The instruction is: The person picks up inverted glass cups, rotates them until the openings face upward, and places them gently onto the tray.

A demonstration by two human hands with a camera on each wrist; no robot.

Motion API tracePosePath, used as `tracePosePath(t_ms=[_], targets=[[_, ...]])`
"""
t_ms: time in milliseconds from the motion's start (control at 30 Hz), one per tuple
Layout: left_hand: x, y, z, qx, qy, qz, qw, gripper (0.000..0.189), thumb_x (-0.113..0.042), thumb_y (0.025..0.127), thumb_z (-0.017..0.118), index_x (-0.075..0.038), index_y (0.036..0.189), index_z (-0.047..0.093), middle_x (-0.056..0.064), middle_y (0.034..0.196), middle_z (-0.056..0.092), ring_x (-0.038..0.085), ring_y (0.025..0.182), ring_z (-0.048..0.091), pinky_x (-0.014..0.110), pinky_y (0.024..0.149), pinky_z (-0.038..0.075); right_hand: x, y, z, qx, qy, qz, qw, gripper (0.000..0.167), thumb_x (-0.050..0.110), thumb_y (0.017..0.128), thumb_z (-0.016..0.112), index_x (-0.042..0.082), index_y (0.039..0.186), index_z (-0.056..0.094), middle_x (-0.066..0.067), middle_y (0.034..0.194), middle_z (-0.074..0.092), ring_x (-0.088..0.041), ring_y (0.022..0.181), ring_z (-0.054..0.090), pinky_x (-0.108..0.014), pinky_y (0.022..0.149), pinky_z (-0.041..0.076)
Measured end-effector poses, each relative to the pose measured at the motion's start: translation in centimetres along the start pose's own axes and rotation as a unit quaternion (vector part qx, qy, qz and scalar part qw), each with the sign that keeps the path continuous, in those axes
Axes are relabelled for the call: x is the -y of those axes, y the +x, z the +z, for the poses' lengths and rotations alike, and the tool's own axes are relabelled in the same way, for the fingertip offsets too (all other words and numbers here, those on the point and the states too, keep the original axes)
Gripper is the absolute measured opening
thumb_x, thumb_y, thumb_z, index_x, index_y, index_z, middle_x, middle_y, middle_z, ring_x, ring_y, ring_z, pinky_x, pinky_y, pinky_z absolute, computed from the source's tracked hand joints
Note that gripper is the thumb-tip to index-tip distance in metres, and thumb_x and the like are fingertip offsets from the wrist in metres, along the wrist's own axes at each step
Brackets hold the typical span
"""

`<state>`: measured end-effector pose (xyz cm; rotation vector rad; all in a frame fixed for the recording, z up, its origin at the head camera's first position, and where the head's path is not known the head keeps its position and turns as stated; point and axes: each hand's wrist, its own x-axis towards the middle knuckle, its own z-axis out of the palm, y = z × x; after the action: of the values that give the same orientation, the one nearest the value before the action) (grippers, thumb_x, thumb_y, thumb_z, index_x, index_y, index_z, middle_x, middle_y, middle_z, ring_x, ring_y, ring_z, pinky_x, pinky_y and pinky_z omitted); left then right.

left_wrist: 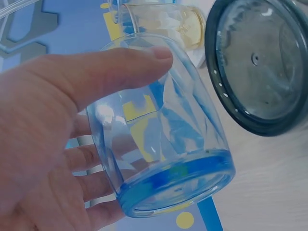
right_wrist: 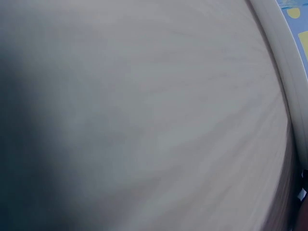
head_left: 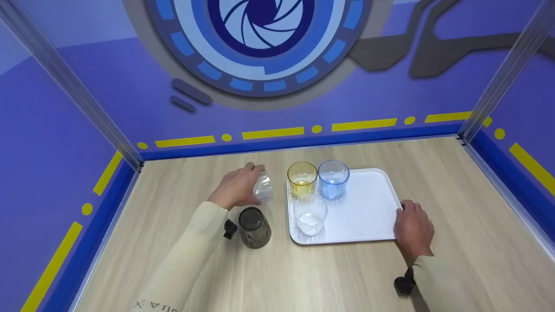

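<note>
My left hand (head_left: 237,187) grips a clear tumbler (head_left: 263,188) just left of the tray. In the left wrist view the thumb lies across this tumbler's (left_wrist: 163,120) near side, with the fingers behind it. A dark grey tumbler (head_left: 255,232) stands upside down on the table below that hand. On the left part of the white tray (head_left: 364,212) are a yellow tumbler (head_left: 302,180), a blue tumbler (head_left: 333,180) and another clear tumbler (head_left: 310,216). At the tray's right edge, my right hand (head_left: 414,227) holds the rim; its fingertips are partly hidden.
The wooden table (head_left: 338,277) meets a purple-blue back wall (head_left: 260,117) and side walls with metal corner posts (head_left: 498,78). The right wrist view shows mostly a blurred pale surface and the tray's rim (right_wrist: 284,62).
</note>
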<state>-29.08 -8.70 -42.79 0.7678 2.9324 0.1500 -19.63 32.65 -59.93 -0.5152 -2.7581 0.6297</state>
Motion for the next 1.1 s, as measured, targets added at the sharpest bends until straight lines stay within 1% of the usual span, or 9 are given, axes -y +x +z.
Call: tracePosePath(t_ms=[133,333,500,667,900,1100], targets=[[-0.2,-0.3,-0.3,-0.005,-0.006,0.000,1.0000,0.083,-0.029,0.069,0.086,-0.012,0.139,0.046,0.012,0.125,0.056,0.028,0.100,0.060,0.047,0.090,0.052,0.1,0.1,0.0,0.004,0.000,0.005,1.0000,0.032,0.017,0.100,0.043,-0.003,0.125,0.049,-0.026,0.111,0.054,-0.046,0.102,0.054,-0.058,0.073,0.043],[-0.4,-0.7,-0.6,-0.009,-0.008,-0.001,0.9999,0.083,-0.029,0.069,0.086,-0.014,0.140,0.045,0.010,0.125,0.056,0.027,0.102,0.060,0.046,0.090,0.052,0.0,0.1,0.1,-0.001,0.000,0.004,1.0000,0.031,0.016,0.100,0.043,-0.003,0.124,0.050,-0.026,0.111,0.054,-0.046,0.101,0.054,-0.057,0.071,0.042],[-0.4,-0.9,-0.6,-0.015,-0.016,0.001,0.9998,0.083,-0.028,0.069,0.086,-0.014,0.139,0.046,0.009,0.125,0.056,0.026,0.101,0.060,0.046,0.089,0.052,0.1,0.1,0.1,-0.003,-0.002,0.005,1.0000,0.031,0.016,0.100,0.043,-0.003,0.124,0.050,-0.026,0.109,0.055,-0.045,0.100,0.055,-0.056,0.070,0.043],[-0.5,-1.1,-0.7,-0.016,-0.020,-0.003,0.9997,0.084,-0.029,0.069,0.086,-0.015,0.140,0.045,0.009,0.126,0.056,0.025,0.102,0.059,0.045,0.090,0.051,0.1,0.1,0.0,0.002,-0.004,0.008,1.0000,0.032,0.017,0.100,0.043,-0.003,0.125,0.050,-0.026,0.110,0.054,-0.045,0.101,0.055,-0.056,0.072,0.043],[-0.7,-1.5,-0.8,-0.024,-0.032,0.008,0.9992,0.085,-0.030,0.070,0.085,-0.015,0.142,0.043,0.009,0.129,0.057,0.025,0.106,0.059,0.046,0.093,0.050,-0.1,0.0,-0.1,0.003,0.006,-0.002,1.0000,0.031,0.017,0.100,0.043,-0.002,0.123,0.050,-0.025,0.108,0.054,-0.045,0.100,0.054,-0.056,0.071,0.042],[-1.1,-1.7,-1.0,-0.022,-0.040,0.009,0.9989,0.086,-0.032,0.071,0.085,-0.016,0.143,0.042,0.007,0.129,0.057,0.024,0.108,0.059,0.046,0.093,0.050,0.0,0.0,-0.1,0.006,0.006,-0.003,1.0000,0.031,0.017,0.100,0.043,-0.002,0.124,0.050,-0.025,0.108,0.054,-0.045,0.101,0.054,-0.056,0.071,0.042]])
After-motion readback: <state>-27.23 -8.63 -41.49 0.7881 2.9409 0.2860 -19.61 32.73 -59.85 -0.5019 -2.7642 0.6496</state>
